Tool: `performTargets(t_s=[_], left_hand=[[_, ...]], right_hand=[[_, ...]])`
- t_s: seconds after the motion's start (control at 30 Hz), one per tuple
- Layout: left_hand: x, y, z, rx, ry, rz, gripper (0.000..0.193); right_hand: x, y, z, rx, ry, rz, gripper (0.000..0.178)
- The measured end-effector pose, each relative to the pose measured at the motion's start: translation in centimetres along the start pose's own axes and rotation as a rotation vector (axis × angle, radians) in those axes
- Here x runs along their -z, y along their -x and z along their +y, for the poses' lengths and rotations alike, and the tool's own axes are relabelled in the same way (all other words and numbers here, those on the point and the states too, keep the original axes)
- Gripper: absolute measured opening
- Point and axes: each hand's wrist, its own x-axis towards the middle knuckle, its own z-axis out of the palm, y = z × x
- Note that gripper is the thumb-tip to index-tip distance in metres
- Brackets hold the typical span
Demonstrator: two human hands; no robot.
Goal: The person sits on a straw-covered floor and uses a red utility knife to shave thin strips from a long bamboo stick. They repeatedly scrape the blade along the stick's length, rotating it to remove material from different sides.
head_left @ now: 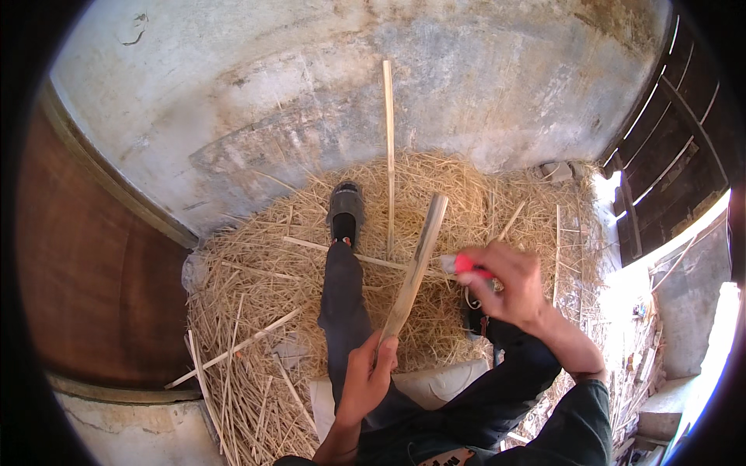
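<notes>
My left hand (365, 380) is closed round the lower end of a pale, flat wooden stick (413, 268), which slants up and away to the right with a dark streak along its face. To the right of the stick, my right hand (511, 286) grips a red-handled utility knife (472, 266). Its pale tip points left at the stick; motion smears it, and I cannot tell whether it touches the wood. Both hands are above the straw, between my legs.
Straw and wood shavings (443, 175) cover the floor. One long thin stick (390, 140) leans on the stained wall (311, 85). Several thin strips (256, 404) lie at the left. A brown door panel (116, 272) stands left; dark slats (676, 132) are at the right. My shoe (346, 208) rests ahead.
</notes>
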Motion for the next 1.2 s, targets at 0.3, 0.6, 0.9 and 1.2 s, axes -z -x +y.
performTargets(t_s=[0.3,0.6,0.9,1.2], left_hand=[[-1.9,-0.8,2.4,-0.119,-0.182,0.073,0.033],[-2.1,-0.8,3.1,-0.132,-0.320,0.104,0.032],[-2.2,-0.1,3.3,-0.121,-0.285,0.116,0.034],[-1.3,3.4,0.3,0.018,-0.357,0.006,0.034]], right_hand=[[-1.4,1.0,-2.0,0.123,0.069,-0.107,0.030],[-1.4,1.0,-2.1,0.127,0.137,-0.095,0.026],[-1.2,0.7,-2.1,0.129,0.165,-0.091,0.026],[2.4,-1.9,2.8,-0.176,0.179,0.282,0.018]])
